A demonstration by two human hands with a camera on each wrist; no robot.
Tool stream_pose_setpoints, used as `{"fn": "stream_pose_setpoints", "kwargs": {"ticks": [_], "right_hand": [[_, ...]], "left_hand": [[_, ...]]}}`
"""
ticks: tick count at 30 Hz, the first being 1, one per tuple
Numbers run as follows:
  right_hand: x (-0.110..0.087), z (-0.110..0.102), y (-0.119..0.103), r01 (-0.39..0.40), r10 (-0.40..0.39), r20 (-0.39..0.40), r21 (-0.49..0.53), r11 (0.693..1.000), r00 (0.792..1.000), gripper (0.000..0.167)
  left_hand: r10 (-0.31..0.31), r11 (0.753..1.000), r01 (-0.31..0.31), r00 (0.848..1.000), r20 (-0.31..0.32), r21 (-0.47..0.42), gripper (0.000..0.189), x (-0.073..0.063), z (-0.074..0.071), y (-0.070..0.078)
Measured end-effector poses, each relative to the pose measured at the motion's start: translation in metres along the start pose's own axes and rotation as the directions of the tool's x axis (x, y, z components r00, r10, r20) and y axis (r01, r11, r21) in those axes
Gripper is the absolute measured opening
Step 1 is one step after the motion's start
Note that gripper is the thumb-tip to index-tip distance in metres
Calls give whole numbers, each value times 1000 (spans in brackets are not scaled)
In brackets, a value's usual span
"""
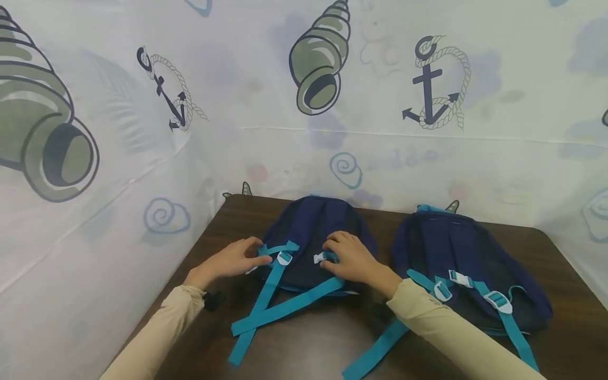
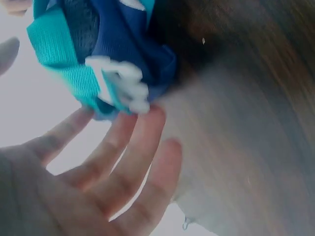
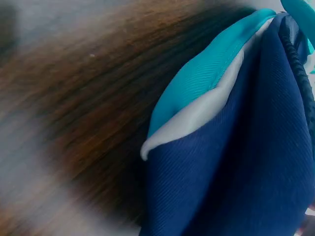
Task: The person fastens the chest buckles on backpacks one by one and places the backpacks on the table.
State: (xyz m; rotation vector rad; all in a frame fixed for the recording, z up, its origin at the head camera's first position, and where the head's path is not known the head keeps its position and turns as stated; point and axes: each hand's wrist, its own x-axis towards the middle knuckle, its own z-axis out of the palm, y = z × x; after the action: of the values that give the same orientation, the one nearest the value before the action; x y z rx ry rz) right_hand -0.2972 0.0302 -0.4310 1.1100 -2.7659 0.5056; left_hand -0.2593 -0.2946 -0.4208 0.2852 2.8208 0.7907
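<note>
A dark blue backpack lies on the table with teal straps and white buckles. At its left side, the spread thumb and fingers of my left hand are by a teal strap and its white strap adjuster. The left wrist view shows its fairly straight fingers at a white buckle; contact is uncertain through blur. My right hand has curled fingers round a short teal chest strap, whose white clip pokes out past the fingertips. The right wrist view shows mostly blue fabric.
A second dark blue backpack lies to the right, near my right forearm, with white buckles and teal straps. Two loose straps cross on the dark wooden table. Printed white sheeting hangs behind and at the left.
</note>
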Motion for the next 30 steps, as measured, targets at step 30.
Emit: {"fn": "stream_pose_setpoints", "kwargs": {"ticks": [30], "right_hand": [[6,9,4,-68,69,-39,25,997,997,23]], "left_hand": [[78,935,-152,969,-233,-321,31,4,-9,-13]]}}
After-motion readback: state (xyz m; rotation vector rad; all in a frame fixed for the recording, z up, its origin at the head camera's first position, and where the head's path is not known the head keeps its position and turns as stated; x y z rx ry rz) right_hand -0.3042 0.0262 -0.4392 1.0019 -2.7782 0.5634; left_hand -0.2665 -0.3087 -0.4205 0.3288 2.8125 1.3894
